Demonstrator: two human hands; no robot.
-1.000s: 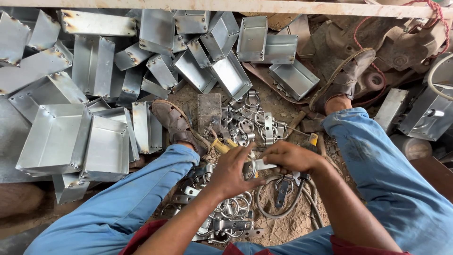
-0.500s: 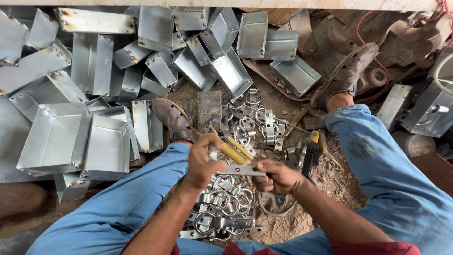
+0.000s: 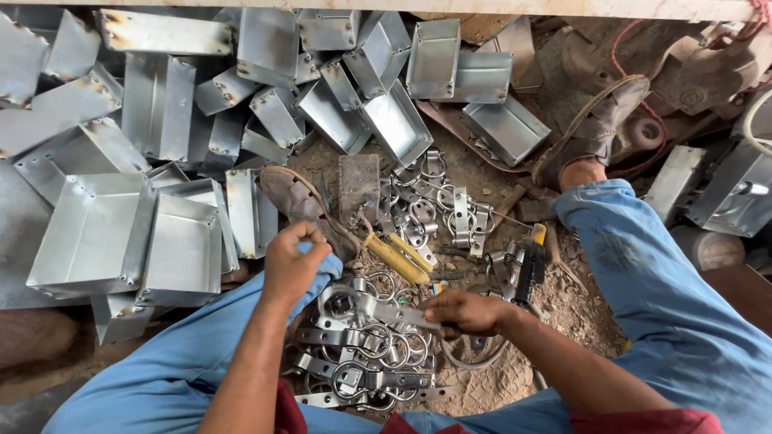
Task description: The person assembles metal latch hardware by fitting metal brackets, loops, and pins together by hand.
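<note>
My right hand (image 3: 465, 312) grips one end of a flat metal latch strap with a ring (image 3: 366, 304), holding it just above a heap of similar ring latches (image 3: 362, 366) between my knees. My left hand (image 3: 293, 261) hovers to the left of it, over my blue trouser leg and beside my sandalled left foot (image 3: 299, 197). Its fingers are curled in and I see nothing in them. A yellow-handled tool (image 3: 398, 255) lies on the dirt between the two hands, touched by neither.
Several open galvanised sheet-metal boxes (image 3: 96, 233) are piled to the left and along the top. A rusty metal block (image 3: 359, 183) and more loose latches (image 3: 450, 213) lie ahead. A black-handled tool (image 3: 527, 273) rests by my right leg, and my right foot (image 3: 591, 133) is at upper right.
My left hand has let go of the yellow-handled tool and drawn away to the left. The tool now lies on the ground. My right hand still holds the latch strap.
</note>
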